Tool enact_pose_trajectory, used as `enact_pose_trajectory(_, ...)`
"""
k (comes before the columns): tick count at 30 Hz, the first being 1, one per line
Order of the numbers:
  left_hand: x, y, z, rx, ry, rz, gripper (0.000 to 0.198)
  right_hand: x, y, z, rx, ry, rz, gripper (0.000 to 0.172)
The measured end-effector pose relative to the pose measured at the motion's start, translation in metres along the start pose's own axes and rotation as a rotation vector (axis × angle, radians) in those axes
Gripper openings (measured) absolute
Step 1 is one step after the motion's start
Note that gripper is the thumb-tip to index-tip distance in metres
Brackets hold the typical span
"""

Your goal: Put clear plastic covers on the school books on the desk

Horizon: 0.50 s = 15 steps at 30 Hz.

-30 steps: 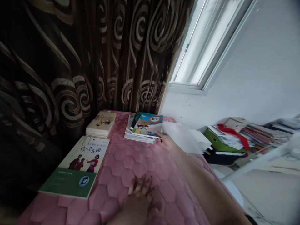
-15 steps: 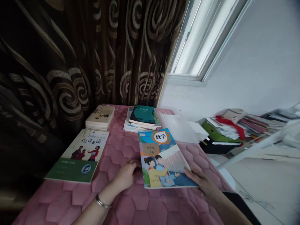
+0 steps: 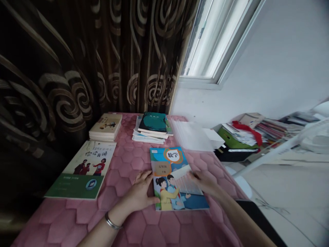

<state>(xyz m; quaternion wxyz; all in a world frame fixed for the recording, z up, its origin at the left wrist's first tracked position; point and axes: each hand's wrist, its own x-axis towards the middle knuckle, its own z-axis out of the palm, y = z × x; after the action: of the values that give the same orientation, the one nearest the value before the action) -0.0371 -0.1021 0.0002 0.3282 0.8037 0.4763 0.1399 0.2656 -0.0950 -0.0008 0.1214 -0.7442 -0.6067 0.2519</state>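
Curtain: dark brown, pale swirls
Window: just right of the curtain, light frame
Wall: white
Green bag: papers on top, red strip across them
Pole: white, slanting
Floor: pale, thin cables lying on it

Room, domestic by appearance. Curtain, dark brown, figured with pale swirls: hung in folds along the left and far sides. Window, pale-framed: set in a plain white wall. Cover, pink, quilted in hexagons: spread beneath reading matter. Books, several: stacked on it at the far left. Maths book, a fifth-grade school text with cartoon children: laid nearer. Papers, loose: heaped with a green container at the right. Floor, pale: seen at lower right.
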Motion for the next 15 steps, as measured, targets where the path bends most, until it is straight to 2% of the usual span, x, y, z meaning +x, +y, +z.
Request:
enact_pose_trajectory(3, 0.002, -0.002, -0.002, 0.01, -0.011, 0.003, 0.096, 0.009, -0.009, 0.012, -0.1, 0.117, 0.087, 0.039)
enact_pose_trajectory(6, 0.003, -0.002, -0.004, 0.031, -0.042, 0.01, 0.105, 0.008, -0.009, 0.02, -0.147, 0.173, 0.124, 0.039)
enact_pose_trajectory(15, 0.004, -0.003, -0.003, 0.087, -0.084, 0.021, 0.115, 0.003, -0.002, 0.02, -0.164, 0.2, 0.154, 0.036)
